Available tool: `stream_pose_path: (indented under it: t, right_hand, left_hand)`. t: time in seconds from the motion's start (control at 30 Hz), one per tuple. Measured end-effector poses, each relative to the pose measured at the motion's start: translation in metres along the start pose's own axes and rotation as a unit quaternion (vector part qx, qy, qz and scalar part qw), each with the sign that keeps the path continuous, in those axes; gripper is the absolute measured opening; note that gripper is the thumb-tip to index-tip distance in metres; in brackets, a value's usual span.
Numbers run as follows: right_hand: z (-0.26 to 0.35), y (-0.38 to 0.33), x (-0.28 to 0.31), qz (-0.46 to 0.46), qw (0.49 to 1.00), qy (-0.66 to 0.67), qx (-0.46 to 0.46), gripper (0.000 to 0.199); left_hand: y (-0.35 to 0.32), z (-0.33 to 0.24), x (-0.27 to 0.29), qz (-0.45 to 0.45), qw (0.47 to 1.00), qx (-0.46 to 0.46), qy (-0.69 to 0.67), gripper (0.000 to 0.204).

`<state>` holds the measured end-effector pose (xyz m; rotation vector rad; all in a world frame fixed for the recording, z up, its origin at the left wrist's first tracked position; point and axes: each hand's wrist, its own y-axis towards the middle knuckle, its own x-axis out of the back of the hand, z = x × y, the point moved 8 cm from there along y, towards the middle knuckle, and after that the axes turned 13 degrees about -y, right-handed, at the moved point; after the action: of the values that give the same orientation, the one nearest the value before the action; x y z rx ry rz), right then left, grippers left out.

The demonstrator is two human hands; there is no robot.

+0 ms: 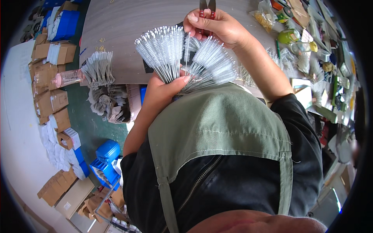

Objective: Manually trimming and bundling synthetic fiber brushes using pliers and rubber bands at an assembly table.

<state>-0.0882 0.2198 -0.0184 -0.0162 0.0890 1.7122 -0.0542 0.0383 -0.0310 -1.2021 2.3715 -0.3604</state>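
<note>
Scissors (pixel 212 8), tips probably cropped above, lower part behind right fingers (pixel 205 24)

The grey table (pixel 124 23) bore a bundle of pale wire stems (pixel 98 68) at its left, small yellow loops (pixel 101 40) just beyond, and a clear plastic bag (pixel 265 16) toward the right

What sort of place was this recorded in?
Probably a workshop or packing room: many similar brushes fanned in the left hand, scissors in the right hand, and cartons stacked along the wall.
</note>
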Motion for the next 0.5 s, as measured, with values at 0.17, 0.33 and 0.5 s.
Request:
stream_pose_path:
  t: [0.17,0.33,0.5]
  right_hand:
    - [0.0037,-0.0017,-0.0007,0.018,0.999,-0.041,0.015,0.023]
    - [0.0026,-0.0012,0.0004,0.019,0.999,-0.022,0.027,0.021]
    - [-0.0052,0.0033,-0.0064,0.057,0.998,-0.038,0.016,0.023]
  left_hand:
    - [0.0009,-0.0002,-0.0019,0.003,1.0,-0.005,-0.019,0.03]
    - [0.002,0.0008,-0.0039,0.005,1.0,0.005,-0.013,0.032]
    - [-0.0013,0.0009,-0.0072,0.029,0.997,0.034,-0.07,0.034]
